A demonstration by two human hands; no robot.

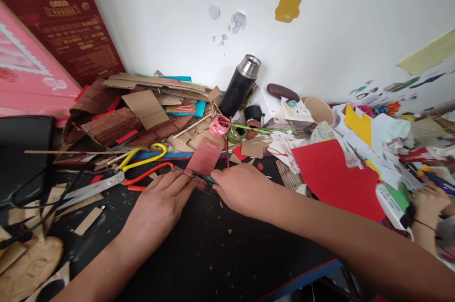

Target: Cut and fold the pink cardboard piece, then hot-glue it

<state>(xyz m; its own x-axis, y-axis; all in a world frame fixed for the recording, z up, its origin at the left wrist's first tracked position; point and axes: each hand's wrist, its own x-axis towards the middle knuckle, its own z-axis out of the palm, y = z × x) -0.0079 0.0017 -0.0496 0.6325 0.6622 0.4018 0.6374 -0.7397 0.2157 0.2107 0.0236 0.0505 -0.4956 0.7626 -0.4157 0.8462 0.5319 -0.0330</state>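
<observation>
My left hand (pixel 159 197) lies flat on the black tabletop, fingers stretched toward the lower edge of a reddish-painted cardboard piece (pixel 204 156). A thin strip, possibly clear, shows near those fingertips. Just to the right, my right hand (pixel 245 188) is closed around a slim dark green tool (pixel 209 179). Most of that tool is hidden in the grip, so its exact kind is unclear. Large scissors (pixel 121 176) with yellow and orange handles rest open to the left of my left hand. Behind the hands stand small pink (pixel 219 125) and green paint pots (pixel 236 133).
A black thermos (pixel 241 85) leans near the wall. Cardboard scraps (pixel 145 108) pile up at back left. Red paper (pixel 337 178) and a white power strip (pixel 393 205) lie to the right. Another person's hand (pixel 430 202) is at the far right.
</observation>
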